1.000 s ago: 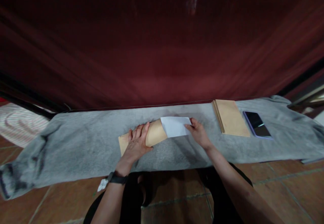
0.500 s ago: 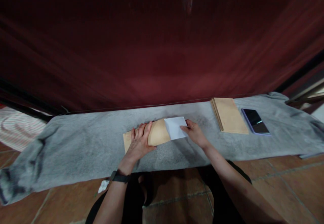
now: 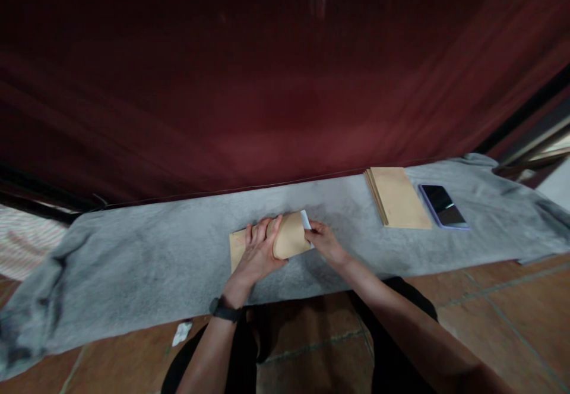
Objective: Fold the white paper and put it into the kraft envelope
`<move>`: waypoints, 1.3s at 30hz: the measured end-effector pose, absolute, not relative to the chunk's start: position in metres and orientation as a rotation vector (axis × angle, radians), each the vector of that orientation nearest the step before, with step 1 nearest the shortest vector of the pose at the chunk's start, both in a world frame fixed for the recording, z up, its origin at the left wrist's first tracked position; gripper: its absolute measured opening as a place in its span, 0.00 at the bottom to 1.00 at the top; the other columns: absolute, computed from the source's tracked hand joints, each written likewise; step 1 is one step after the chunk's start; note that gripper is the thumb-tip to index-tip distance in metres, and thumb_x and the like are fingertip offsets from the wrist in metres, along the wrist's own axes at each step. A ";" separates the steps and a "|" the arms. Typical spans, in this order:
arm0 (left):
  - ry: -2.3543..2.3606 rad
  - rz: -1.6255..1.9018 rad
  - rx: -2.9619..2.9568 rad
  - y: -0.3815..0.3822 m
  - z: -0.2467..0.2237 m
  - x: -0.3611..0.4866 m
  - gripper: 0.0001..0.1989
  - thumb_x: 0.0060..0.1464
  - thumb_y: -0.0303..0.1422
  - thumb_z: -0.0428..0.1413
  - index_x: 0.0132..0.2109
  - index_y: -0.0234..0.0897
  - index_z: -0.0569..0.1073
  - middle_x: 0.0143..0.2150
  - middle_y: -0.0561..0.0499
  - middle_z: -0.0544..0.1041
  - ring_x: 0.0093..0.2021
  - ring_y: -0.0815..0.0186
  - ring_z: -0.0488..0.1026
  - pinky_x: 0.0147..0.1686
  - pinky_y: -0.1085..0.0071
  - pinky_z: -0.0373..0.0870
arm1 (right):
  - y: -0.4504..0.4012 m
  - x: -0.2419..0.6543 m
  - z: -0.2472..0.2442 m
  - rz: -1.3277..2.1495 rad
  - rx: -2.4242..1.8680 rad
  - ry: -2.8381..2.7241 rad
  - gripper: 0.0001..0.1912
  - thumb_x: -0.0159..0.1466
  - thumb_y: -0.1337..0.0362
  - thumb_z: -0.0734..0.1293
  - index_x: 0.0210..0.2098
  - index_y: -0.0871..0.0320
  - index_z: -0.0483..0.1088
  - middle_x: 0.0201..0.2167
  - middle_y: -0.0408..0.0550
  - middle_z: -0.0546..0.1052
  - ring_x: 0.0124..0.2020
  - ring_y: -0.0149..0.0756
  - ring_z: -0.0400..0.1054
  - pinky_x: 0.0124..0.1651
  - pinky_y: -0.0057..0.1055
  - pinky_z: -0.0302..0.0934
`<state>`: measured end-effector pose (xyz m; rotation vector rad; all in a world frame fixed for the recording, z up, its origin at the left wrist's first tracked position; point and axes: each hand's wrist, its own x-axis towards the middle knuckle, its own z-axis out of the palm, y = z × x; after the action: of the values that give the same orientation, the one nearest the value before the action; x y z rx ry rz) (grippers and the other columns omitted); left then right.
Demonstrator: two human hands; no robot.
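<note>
A tan paper envelope [image 3: 294,236] lies on the grey cloth, its open end to the right and bulging a little. Across its middle rests my left hand [image 3: 260,251], fingers over the top and thumb at the near edge, gripping it. Only a narrow strip of folded white paper [image 3: 305,220] sticks out of the opening; the rest is hidden inside. My right hand [image 3: 323,240] pinches that paper by its outer end, fingertips close to the envelope's mouth.
To the right lies a stack of several tan envelopes [image 3: 398,198], with a phone in a purple case [image 3: 444,207] beside it. The grey cloth [image 3: 146,263] covers a long narrow surface against a dark red panel [image 3: 267,97]. A crumpled white scrap [image 3: 181,333] lies on the tiled floor.
My right hand has moved left, and the white paper has slid mostly into the envelope. My left hand keeps its hold. The whole view has shifted slightly.
</note>
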<state>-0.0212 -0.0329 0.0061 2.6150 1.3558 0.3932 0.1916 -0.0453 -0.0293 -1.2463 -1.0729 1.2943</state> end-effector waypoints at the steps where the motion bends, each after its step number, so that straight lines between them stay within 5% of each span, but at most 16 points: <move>1: 1.356 0.395 2.625 -0.033 0.007 -0.020 0.59 0.45 0.36 0.67 0.77 0.43 0.42 0.70 0.36 0.61 0.71 0.42 0.57 0.72 0.38 0.41 | -0.046 0.193 -0.028 1.341 -1.231 -1.080 0.10 0.57 0.57 0.68 0.30 0.57 0.77 0.26 0.43 0.76 0.30 0.37 0.70 0.35 0.31 0.65; 8: 1.328 0.385 2.699 -0.031 0.006 -0.019 0.56 0.47 0.36 0.66 0.77 0.43 0.45 0.70 0.35 0.61 0.71 0.41 0.58 0.72 0.38 0.42 | -0.049 0.208 -0.019 1.383 -1.125 -1.210 0.11 0.63 0.56 0.67 0.37 0.53 0.78 0.40 0.47 0.81 0.46 0.41 0.74 0.53 0.39 0.68; 16: 1.290 0.392 2.710 -0.029 0.004 -0.015 0.57 0.46 0.36 0.67 0.77 0.43 0.46 0.70 0.35 0.61 0.72 0.41 0.56 0.72 0.38 0.42 | -0.042 0.206 -0.030 1.328 -1.251 -1.217 0.08 0.59 0.61 0.68 0.25 0.55 0.72 0.24 0.42 0.75 0.27 0.34 0.68 0.29 0.29 0.63; 19: 1.282 0.358 2.713 -0.028 0.004 -0.015 0.56 0.46 0.36 0.67 0.77 0.42 0.48 0.72 0.33 0.60 0.74 0.40 0.54 0.72 0.37 0.42 | -0.039 0.208 -0.033 1.230 -1.278 -1.192 0.01 0.55 0.66 0.68 0.29 0.55 0.72 0.26 0.41 0.73 0.29 0.33 0.66 0.30 0.27 0.61; 25: 1.195 0.310 2.752 -0.027 0.005 -0.014 0.48 0.54 0.32 0.62 0.77 0.45 0.49 0.79 0.36 0.47 0.77 0.41 0.46 0.71 0.35 0.39 | -0.039 0.214 -0.026 1.232 -1.251 -0.864 0.30 0.49 0.66 0.70 0.53 0.52 0.67 0.26 0.34 0.70 0.26 0.31 0.66 0.30 0.27 0.60; 31: 1.200 0.384 2.812 -0.051 -0.003 0.017 0.43 0.61 0.24 0.52 0.77 0.46 0.45 0.79 0.42 0.47 0.78 0.49 0.44 0.73 0.38 0.43 | -0.047 0.217 -0.022 1.437 -1.150 -0.701 0.17 0.47 0.59 0.75 0.35 0.56 0.73 0.28 0.42 0.77 0.30 0.37 0.71 0.33 0.30 0.63; 39: 1.038 0.355 2.888 -0.051 -0.008 0.032 0.39 0.61 0.17 0.44 0.75 0.49 0.55 0.76 0.52 0.58 0.78 0.56 0.45 0.75 0.41 0.42 | -0.064 0.222 -0.022 1.499 -1.150 -0.676 0.19 0.53 0.53 0.74 0.41 0.55 0.74 0.33 0.45 0.81 0.33 0.39 0.76 0.36 0.34 0.70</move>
<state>0.0320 -0.0511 -0.0075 2.8875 1.0376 0.3555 0.2224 -0.0640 -0.0218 -1.1505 -0.6762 1.4990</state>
